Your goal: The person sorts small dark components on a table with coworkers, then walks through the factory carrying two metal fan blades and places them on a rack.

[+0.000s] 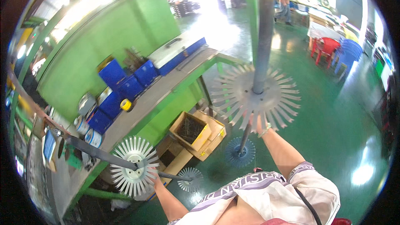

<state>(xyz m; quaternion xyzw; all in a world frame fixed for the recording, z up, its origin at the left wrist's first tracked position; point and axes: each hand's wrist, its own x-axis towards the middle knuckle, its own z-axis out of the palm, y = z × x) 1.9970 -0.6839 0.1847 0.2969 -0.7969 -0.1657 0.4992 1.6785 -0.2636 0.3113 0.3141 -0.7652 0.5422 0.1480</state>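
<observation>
Under a pale slotted metal disc point(233, 86), my right hand point(259, 123) closes on a grey pole point(264, 29). The disc's teeth hide much of its fingers. This pole runs through the disc down to a lower, bluish slotted disc point(240, 160). On the left, a second grey pole point(98, 153) passes through another slotted disc point(132, 150) with several holes around its centre. Just below that disc my left hand point(154, 176) grips the pole, its fingers mostly hidden. A smaller slotted disc point(190, 184) sits at this pole's lower end.
A green-framed workbench point(154, 96) stands left, bearing blue bins point(125, 87) and a yellow roll point(126, 104). Cardboard boxes point(215, 129) lie beneath it. Red point(326, 46) and blue point(349, 52) plastic chairs stand at right. Farther off is a person point(284, 2). The floor point(325, 129) is glossy green.
</observation>
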